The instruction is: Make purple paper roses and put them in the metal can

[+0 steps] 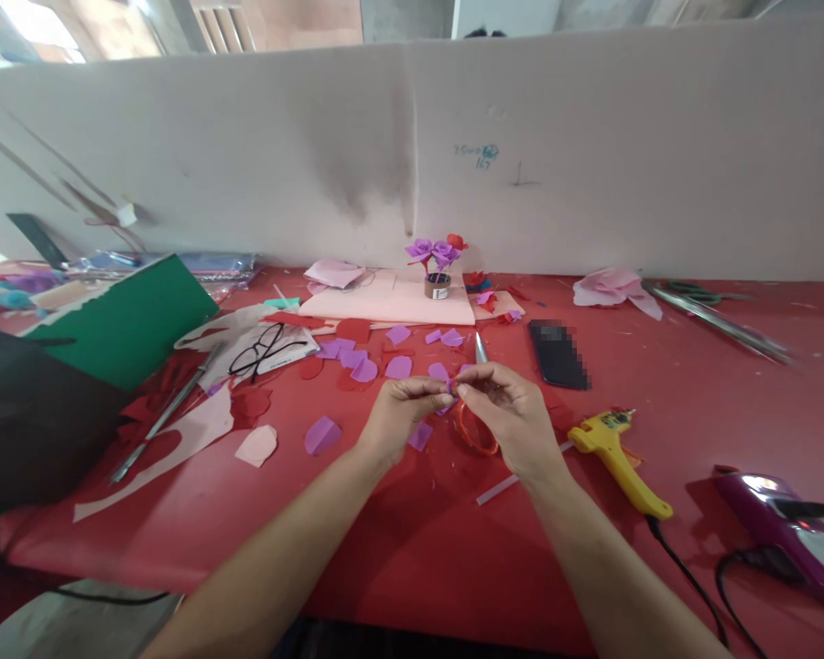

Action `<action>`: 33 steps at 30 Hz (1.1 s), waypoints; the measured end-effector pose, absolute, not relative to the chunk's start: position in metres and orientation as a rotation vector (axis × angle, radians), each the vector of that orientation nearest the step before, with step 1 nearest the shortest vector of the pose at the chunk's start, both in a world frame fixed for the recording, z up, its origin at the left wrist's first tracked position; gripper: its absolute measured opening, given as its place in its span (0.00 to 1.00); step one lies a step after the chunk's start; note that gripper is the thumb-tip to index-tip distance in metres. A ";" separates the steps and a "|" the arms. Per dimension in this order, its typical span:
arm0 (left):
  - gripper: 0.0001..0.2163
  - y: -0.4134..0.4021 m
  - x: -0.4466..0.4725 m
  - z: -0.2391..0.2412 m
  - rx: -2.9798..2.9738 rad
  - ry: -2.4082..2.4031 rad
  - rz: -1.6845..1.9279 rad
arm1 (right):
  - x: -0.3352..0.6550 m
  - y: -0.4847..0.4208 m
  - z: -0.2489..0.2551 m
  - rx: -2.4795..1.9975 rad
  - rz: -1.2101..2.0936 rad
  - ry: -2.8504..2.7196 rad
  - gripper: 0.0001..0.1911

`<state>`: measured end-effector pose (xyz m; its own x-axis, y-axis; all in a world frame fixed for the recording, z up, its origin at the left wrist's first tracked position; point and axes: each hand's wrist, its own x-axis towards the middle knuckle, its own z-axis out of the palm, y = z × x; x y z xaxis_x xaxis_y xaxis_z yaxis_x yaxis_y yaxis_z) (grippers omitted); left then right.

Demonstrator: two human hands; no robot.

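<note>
Both hands meet over the middle of the red table, fingertips pinched together on a small purple paper piece [449,387]. My left hand [402,412] grips it from the left, and my right hand [508,412] from the right. Most of the piece is hidden by the fingers. Just below my right hand lie orange-handled scissors [477,439], their blade tip showing beyond the knuckles. Around the hands are cut purple paper petals [322,436] and red paper pieces [352,330]. Farther back, purple and red paper flowers [434,251] stand in a small brown pot [438,287].
To the right lie a yellow glue gun [614,462], a phone [558,354] and a purple device with cables [783,531]. Eyeglasses [266,352], a metal rod [161,421] and a green board [130,320] are on the left. A white partition [247,156] rises behind.
</note>
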<state>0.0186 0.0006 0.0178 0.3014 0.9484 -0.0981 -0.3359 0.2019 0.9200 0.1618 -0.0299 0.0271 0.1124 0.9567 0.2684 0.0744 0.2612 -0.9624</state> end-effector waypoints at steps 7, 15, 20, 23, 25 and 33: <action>0.06 -0.001 0.020 0.020 1.031 0.834 1.116 | 0.160 -0.032 0.030 -1.146 0.835 -1.331 0.04; 0.06 0.003 0.019 0.013 1.049 0.922 1.186 | 0.160 -0.034 0.032 -1.173 0.804 -1.362 0.05; 0.05 0.002 0.018 0.016 1.168 0.951 1.197 | 0.159 -0.034 0.035 -1.192 0.745 -1.356 0.05; 0.04 0.001 0.018 0.017 1.220 0.977 1.202 | 0.158 -0.034 0.035 -1.186 0.725 -1.373 0.04; 0.04 0.001 0.017 0.017 1.243 0.989 1.204 | 0.159 -0.034 0.034 -1.180 0.710 -1.385 0.03; 0.03 0.000 0.017 0.018 1.244 0.992 1.183 | 0.159 -0.033 0.032 -1.206 0.725 -1.367 0.02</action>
